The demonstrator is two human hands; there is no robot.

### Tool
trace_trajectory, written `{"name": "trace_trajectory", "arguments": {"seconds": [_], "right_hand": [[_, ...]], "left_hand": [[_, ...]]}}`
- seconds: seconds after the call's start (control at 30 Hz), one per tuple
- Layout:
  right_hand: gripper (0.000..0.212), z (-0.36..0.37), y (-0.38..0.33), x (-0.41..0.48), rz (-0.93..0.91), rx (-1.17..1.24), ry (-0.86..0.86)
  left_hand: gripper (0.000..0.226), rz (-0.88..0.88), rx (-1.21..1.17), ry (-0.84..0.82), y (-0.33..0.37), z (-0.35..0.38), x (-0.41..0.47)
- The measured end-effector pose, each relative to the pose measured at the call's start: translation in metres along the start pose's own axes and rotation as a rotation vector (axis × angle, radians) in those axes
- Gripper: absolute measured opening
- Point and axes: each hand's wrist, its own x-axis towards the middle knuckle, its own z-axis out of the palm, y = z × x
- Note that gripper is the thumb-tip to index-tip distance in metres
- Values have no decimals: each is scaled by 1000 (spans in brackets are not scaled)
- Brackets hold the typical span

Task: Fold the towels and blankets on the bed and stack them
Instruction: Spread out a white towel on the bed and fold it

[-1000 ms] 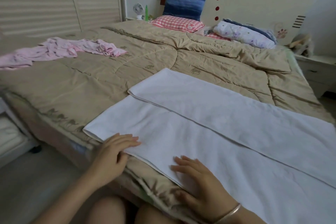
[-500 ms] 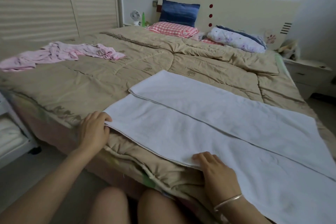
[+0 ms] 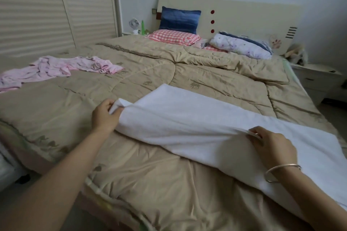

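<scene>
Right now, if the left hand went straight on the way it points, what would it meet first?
The left hand, gripping a corner of the white towel, would cross only bare beige quilt, then probably reach the red checked pillow; depth is unclear.

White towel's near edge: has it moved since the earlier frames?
Yes. The white towel's near edge, pinched by the left hand and right hand, has lifted off the quilt's foot edge and gone toward the headboard.
</scene>
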Motion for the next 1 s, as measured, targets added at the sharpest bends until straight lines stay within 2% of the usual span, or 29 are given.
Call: {"name": "trace_trajectory", "arguments": {"seconds": [0.17, 0.3, 0.37, 0.5, 0.63, 0.7, 0.73, 0.8, 0.83, 0.9, 0.97, 1.0], "right_hand": [[22, 20, 10, 90, -23, 11, 146], [21, 45, 27, 150, -63, -30, 150], [19, 64, 37, 171, -70, -59, 88], [12, 98, 55, 169, 42, -172, -225], [16, 127, 62, 154, 54, -127, -208], [15, 129, 57, 149, 52, -147, -174], [23, 128, 54, 147, 30, -174, -129], [44, 123, 43, 138, -92, -178, -21], [46, 117, 33, 126, -173, -116, 53], [34, 101, 6, 95, -327, 27, 139], [37, 95, -9, 58, -390, 83, 87], [45, 98, -11, 42, -397, 53, 31]], "left_hand": [[9, 143, 10, 23, 48, 55, 73], [3, 193, 60, -2, 55, 108, 117], [7, 206, 141, -45, 48, 134, 129], [22, 234, 322, -114, 25, 161, 135], [35, 225, 472, -216, -8, 183, 130], [50, 160, 510, -169, -13, 182, 126], [56, 88, 511, -147, -11, 179, 127], [48, -89, 464, -184, -7, 166, 129], [44, -144, 440, -226, -4, 156, 130], [51, -171, 457, -272, -2, 138, 131], [41, -201, 510, -362, -5, 121, 129], [50, -240, 520, -419, -7, 116, 128]]}}
